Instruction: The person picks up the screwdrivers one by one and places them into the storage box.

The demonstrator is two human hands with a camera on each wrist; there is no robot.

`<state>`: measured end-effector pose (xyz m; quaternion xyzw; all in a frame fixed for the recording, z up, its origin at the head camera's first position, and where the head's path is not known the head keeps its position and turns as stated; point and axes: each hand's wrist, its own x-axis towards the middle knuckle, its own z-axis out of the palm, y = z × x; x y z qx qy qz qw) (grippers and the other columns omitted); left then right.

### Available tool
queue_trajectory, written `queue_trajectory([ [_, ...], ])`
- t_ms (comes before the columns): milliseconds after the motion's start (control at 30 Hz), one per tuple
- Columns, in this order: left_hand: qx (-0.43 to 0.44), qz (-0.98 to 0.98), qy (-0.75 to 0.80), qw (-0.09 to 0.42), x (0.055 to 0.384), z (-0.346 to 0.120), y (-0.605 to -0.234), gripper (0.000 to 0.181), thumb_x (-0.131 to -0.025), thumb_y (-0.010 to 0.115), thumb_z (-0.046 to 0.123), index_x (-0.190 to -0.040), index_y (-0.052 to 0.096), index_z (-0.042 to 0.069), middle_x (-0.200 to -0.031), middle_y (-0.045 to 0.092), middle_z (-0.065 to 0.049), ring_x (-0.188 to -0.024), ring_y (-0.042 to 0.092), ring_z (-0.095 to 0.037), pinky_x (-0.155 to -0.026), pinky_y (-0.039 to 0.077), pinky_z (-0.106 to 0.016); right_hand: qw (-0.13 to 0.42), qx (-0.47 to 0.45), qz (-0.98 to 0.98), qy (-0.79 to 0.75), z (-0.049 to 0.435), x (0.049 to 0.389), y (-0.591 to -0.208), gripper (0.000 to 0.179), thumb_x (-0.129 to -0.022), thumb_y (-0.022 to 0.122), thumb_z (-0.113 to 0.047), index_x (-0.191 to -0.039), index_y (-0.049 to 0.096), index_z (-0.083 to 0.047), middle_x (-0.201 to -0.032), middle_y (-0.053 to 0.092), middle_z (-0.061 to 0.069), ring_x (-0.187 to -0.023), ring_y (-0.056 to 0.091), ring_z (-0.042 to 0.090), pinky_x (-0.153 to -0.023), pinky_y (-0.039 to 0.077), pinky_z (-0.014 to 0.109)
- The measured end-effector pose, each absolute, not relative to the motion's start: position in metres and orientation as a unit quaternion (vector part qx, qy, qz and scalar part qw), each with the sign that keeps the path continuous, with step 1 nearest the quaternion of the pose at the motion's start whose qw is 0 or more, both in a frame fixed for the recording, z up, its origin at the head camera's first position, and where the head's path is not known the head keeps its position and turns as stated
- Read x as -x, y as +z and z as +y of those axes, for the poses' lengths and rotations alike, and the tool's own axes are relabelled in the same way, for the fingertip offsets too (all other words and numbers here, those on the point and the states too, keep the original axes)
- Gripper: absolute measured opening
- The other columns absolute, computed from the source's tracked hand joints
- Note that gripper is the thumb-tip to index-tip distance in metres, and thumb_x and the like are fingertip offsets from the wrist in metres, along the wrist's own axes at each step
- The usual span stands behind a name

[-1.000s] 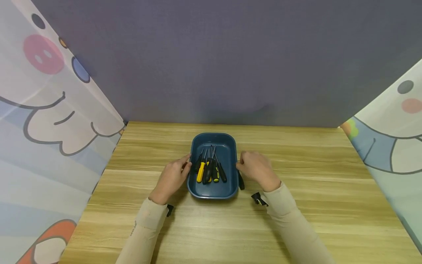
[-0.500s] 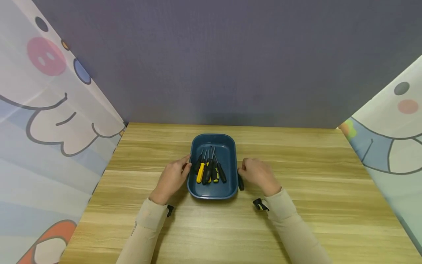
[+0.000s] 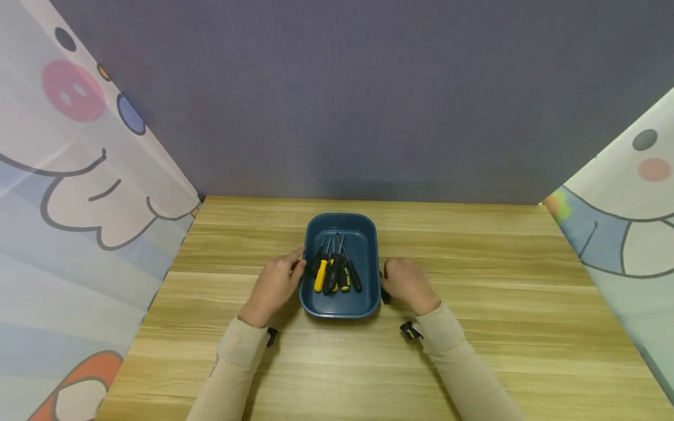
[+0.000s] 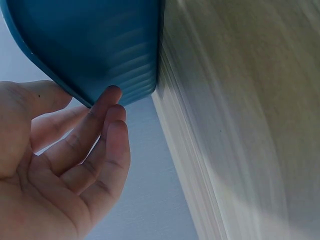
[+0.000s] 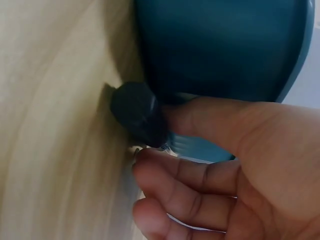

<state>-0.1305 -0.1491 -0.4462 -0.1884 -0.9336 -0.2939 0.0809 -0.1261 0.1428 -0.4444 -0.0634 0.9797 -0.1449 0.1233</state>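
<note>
A dark blue tray (image 3: 363, 301) stands on the table, holding several screwdrivers (image 3: 320, 276) with black and yellow handles. My left hand (image 3: 274, 286) is at the tray's left rim, index finger and thumb touching its edge. In the left wrist view its other fingers lie relaxed beside the tray's outer wall. On the right, another screwdriver with a black handle (image 5: 137, 110) lies close along the tray's outer side. My right hand (image 3: 409, 285) pinches it between thumb and fingers; a bit of shiny metal shows near the fingertips, and the rest is hidden.
The wooden table (image 3: 500, 280) reaches to a grey panel (image 3: 358, 117) at the back. Printed cartoon curtains (image 3: 68, 193) hang at both sides. Black wrist straps (image 3: 411, 331) show at the sleeve cuffs.
My right hand has shifted a little toward me along the black screwdriver handle, which it now covers more. My left hand, the tray and the screwdrivers in it look unmoved.
</note>
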Motion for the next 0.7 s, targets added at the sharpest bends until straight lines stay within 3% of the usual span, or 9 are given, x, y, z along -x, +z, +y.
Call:
queue_trajectory([
  [267, 0.191, -0.933, -0.294, 0.080, 0.130, -0.149, -0.445, 0.037, -0.101, 0.061, 0.012, -0.135, 0.060, -0.004, -0.085, 0.067, -0.006, -0.063, 0.053, -0.012, -0.056, 0.046, -0.028, 0.126, 0.058, 0.980, -0.146, 0.144, 0.127, -0.447, 0.039, -0.095, 0.065, -0.032, -0.061, 0.058, -0.013, -0.061, 0.051, 0.001, -0.052, 0.048, 0.017, -0.043, 0.036, 0.030],
  [700, 0.185, -0.934, -0.293, 0.082, 0.130, -0.149, -0.445, 0.037, -0.101, 0.062, 0.013, -0.135, 0.061, -0.003, -0.088, 0.068, -0.008, -0.067, 0.056, -0.014, -0.060, 0.049, -0.031, 0.133, 0.057, 0.976, -0.159, 0.153, 0.126, -0.429, 0.048, -0.094, 0.063, -0.025, -0.051, 0.044, -0.016, -0.051, 0.039, -0.004, -0.044, 0.038, 0.011, -0.041, 0.029, 0.027],
])
